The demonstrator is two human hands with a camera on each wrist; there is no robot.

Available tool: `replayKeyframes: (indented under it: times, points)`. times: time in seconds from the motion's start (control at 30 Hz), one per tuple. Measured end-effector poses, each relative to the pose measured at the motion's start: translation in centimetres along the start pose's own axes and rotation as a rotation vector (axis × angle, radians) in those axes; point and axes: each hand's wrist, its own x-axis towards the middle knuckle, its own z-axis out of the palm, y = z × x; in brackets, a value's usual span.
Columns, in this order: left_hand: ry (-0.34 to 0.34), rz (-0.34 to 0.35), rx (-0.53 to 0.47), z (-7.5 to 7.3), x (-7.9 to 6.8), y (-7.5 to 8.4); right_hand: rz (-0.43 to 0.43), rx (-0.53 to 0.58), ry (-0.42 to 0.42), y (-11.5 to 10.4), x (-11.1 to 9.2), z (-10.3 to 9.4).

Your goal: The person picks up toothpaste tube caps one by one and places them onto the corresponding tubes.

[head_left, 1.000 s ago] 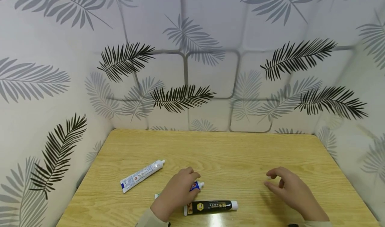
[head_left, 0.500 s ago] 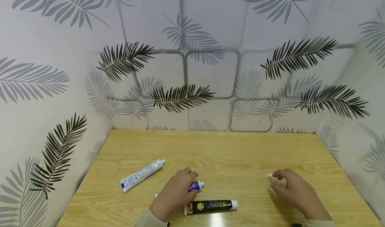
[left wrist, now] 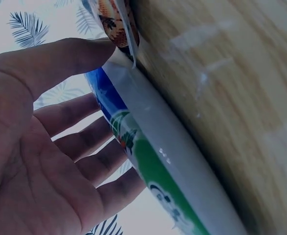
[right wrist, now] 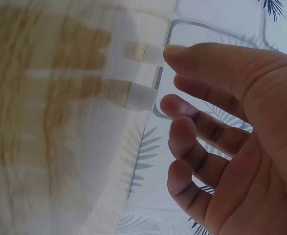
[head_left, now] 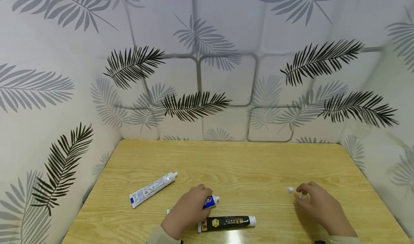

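Observation:
My left hand (head_left: 191,205) grips a blue, green and white toothpaste tube (left wrist: 153,161), thumb on one side and fingers on the other. Its uncapped nozzle (head_left: 217,198) pokes out to the right in the head view, while the hand covers much of the tube. Over to the right, my right hand (head_left: 320,207) is held over the table with loosely bent fingers. Two small white caps stand by its fingertips: one cap (head_left: 290,189) lies left of the hand, and the other cap (head_left: 303,196) shows between thumb and index finger. Both caps (right wrist: 142,96) appear in the right wrist view.
A black toothpaste tube (head_left: 228,222) with a white cap lies just in front of the left hand. Farther left, a white toothpaste tube (head_left: 152,189) lies slanted, its nozzle bare. The wooden table (head_left: 245,165) is bordered by leaf-patterned walls (head_left: 226,93).
My right hand has drawn slightly right, and a white cap from its fingertips now stands apart on the table, with a second cap showing beside it. The left hand keeps its grip.

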Motion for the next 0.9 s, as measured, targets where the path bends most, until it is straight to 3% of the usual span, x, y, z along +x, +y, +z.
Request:
replayKeyframes:
  times: [0.2,0.6,0.9]
  points:
    - [-0.004,-0.008,-0.007,0.35,0.06,-0.19,0.015,-0.027,0.014,0.24,0.03,-0.39]
    - [-0.048,-0.069,0.016,0.65,0.19,-0.42,0.057,-0.017,-0.096,0.59,0.57,-0.23]
    - [-0.045,-0.043,0.047,0.58,0.08,-0.43,0.052,-0.019,-0.087,0.64,0.29,0.03]
